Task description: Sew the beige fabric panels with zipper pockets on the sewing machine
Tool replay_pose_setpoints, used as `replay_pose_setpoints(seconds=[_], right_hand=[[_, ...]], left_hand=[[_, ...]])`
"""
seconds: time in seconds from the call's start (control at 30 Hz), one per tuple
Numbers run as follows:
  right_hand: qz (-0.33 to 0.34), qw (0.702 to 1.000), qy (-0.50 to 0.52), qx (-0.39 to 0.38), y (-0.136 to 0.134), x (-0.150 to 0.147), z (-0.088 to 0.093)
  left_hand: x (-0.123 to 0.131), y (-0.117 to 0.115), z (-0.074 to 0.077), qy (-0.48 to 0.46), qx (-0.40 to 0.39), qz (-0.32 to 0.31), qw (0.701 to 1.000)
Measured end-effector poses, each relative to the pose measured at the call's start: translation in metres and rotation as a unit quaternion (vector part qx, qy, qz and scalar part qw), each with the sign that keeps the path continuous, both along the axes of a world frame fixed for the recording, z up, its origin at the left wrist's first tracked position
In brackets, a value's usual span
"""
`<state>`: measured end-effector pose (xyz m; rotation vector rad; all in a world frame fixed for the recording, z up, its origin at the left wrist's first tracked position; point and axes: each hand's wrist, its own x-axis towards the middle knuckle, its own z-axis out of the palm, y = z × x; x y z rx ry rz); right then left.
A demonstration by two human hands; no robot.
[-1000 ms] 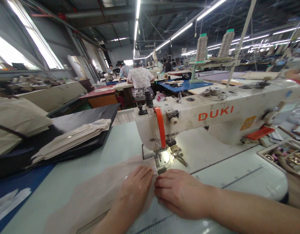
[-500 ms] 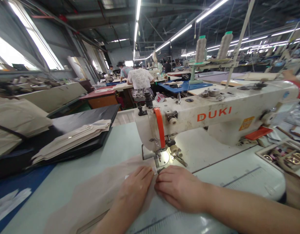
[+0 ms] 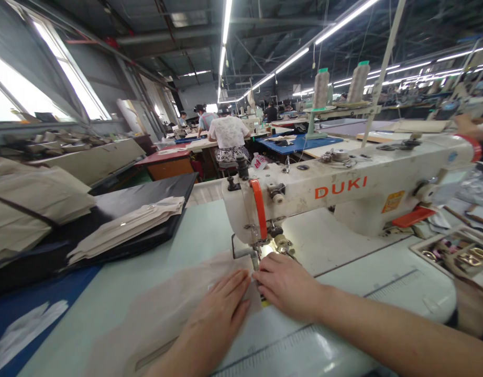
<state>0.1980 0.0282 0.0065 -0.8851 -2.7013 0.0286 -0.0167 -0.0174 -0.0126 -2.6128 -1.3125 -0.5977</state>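
Observation:
A white DUKI sewing machine (image 3: 339, 188) with an orange lever stands on the pale green table. Thin, pale fabric (image 3: 158, 298) lies left of its needle area, one edge by the presser foot. My left hand (image 3: 221, 303) rests flat on this fabric, fingers stretched toward the foot. My right hand (image 3: 284, 285) is just right of it, fingers bent down at the fabric's edge beside the needle; what its fingertips hold, if anything, is hidden. A bit of yellow shows under the right fingers.
Folded beige pieces (image 3: 127, 228) lie on black material (image 3: 166, 225) at the left, near a larger beige stack (image 3: 33, 204). A tray of metal buckles (image 3: 461, 251) sits at the right. People work at tables further back.
My right hand has moved slightly up toward the needle, now covering part of the needle plate. My left hand's thumb has spread out from its fingers. The view has shifted a little.

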Motion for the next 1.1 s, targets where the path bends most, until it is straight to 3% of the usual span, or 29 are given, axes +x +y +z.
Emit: replay_pose_setpoints(seconds=[0.6,1.1], right_hand=[[-0.024,0.998,-0.011,0.05,0.016,0.009,-0.002],[-0.04,0.998,-0.037,0.043,0.018,0.008,0.0]], left_hand=[[0.014,0.033,-0.006,-0.026,0.009,-0.035,0.999],[0.012,0.038,-0.006,-0.023,0.015,-0.04,0.999]])
